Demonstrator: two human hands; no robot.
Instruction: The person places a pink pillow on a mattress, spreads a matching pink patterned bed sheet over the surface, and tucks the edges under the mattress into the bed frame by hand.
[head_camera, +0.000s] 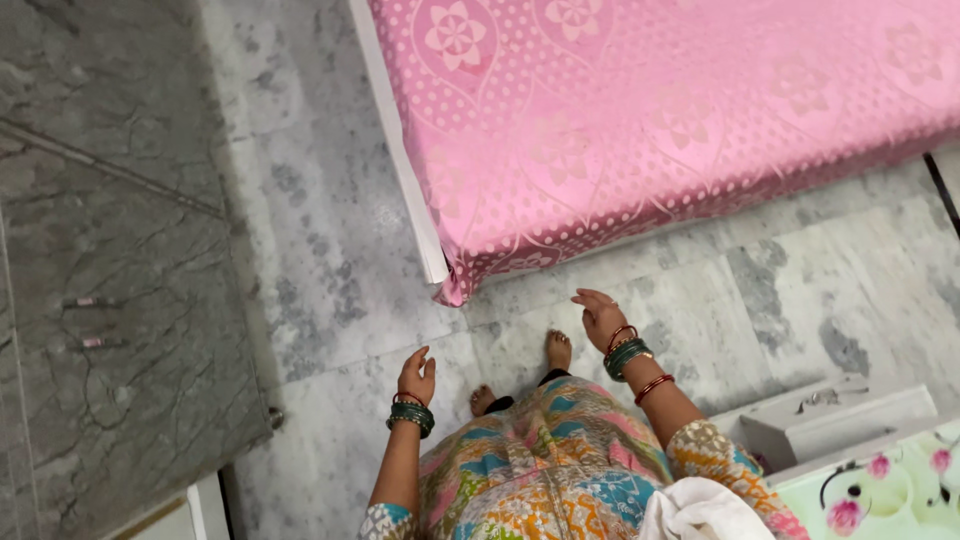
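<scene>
Pink bedspread (660, 120) meets grey marble floor (330, 260).

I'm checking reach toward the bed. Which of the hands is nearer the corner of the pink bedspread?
Left, narrowly. The left hand is empty, below the pink bedspread corner and slightly left of it. The right hand, also empty, is off to the corner's right over the marble floor.
</scene>
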